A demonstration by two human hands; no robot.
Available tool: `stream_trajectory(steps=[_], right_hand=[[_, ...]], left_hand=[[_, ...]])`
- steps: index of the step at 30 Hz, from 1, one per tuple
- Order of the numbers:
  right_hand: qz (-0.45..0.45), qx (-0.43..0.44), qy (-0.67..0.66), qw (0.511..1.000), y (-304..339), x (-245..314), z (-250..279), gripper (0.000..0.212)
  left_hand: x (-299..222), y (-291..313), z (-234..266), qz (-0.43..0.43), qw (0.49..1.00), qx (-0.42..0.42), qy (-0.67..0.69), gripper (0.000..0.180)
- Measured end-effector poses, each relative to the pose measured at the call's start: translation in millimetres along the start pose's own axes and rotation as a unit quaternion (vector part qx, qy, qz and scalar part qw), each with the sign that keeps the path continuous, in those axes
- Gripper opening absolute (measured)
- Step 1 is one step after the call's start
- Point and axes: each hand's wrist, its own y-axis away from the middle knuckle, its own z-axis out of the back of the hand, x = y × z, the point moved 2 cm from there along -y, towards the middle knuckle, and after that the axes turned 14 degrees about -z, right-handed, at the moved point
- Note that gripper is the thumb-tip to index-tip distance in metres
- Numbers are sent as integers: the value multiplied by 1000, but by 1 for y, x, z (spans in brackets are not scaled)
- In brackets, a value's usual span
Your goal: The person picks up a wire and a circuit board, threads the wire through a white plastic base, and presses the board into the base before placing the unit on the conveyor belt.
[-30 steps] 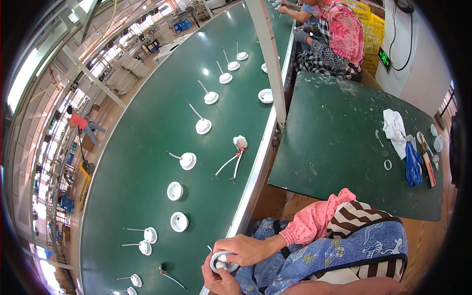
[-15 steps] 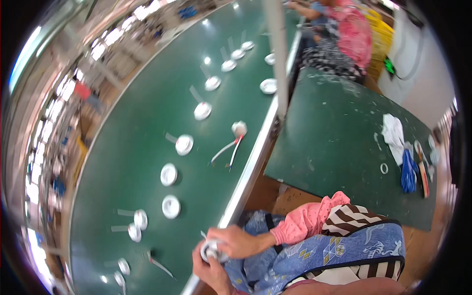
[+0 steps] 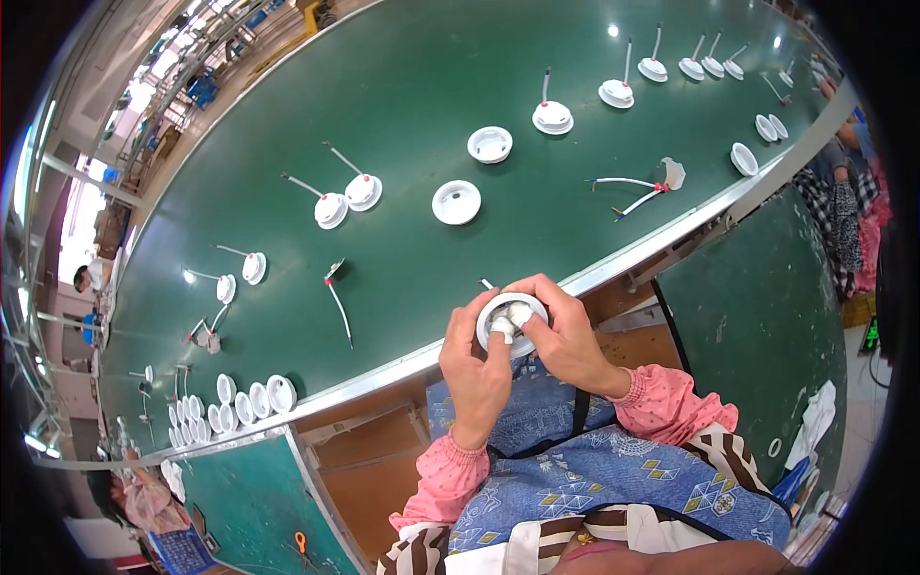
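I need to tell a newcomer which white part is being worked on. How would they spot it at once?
Find the long green belt and follow its metal near edge to the person in the blue patterned apron. The round white housing sits between the left hand and right hand; unlike every other, it is held, not lying on the belt.

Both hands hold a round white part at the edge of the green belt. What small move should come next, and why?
Probably press the small white insert down with the thumbs until it sits in the round white housing. The left hand and right hand both grip the housing over the green belt's near edge, thumbs on its centre, and the insert seems to stand slightly above the opening.
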Motion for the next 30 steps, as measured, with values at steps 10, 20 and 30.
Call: stream_trajectory(steps=[10, 20, 30], right_hand=[[-41, -6, -35, 999, -1, 5, -15, 16], [25, -11, -37, 999, 2, -1, -26, 16], [120, -42, 61, 990, 19, 26, 1, 23]], left_hand=[[-6, 2, 5, -38, 998, -42, -24, 38], [-12, 6, 16, -14, 997, -36, -65, 32], [-15, 7, 2, -106, 991, -14, -80, 24]])
